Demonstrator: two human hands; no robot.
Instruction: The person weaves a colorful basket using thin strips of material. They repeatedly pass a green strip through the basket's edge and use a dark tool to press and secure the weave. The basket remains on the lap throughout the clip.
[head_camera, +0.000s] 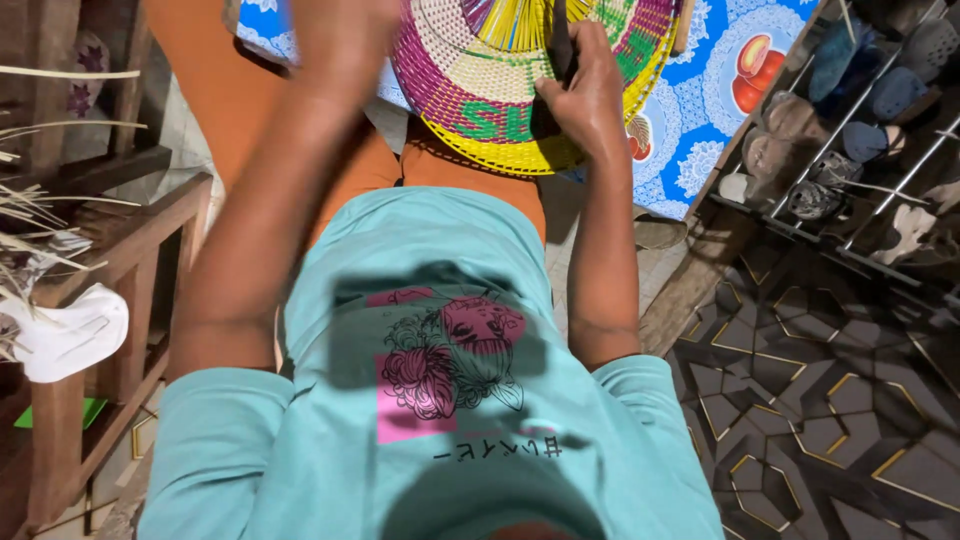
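Observation:
A round woven basket piece (500, 90) in magenta, yellow, green and white lies on my lap, over orange cloth (440, 165). My right hand (585, 95) grips its near right rim, with the thumb pressed on the weave. A dark narrow tool (562, 40) stands up between that hand's fingers. My left hand (340, 35) is raised at the basket's left edge; it is blurred and partly cut off by the top of the frame, so its grip is unclear. Loose yellow strands (515, 20) fan out at the basket's centre.
A blue patterned cloth with fruit pictures (700, 90) lies beyond the basket. A shoe rack (860, 120) stands at the right above dark patterned flooring (830, 400). At the left is a wooden bench (130, 250) with a white bag (65, 335) and pale straw strips (40, 200).

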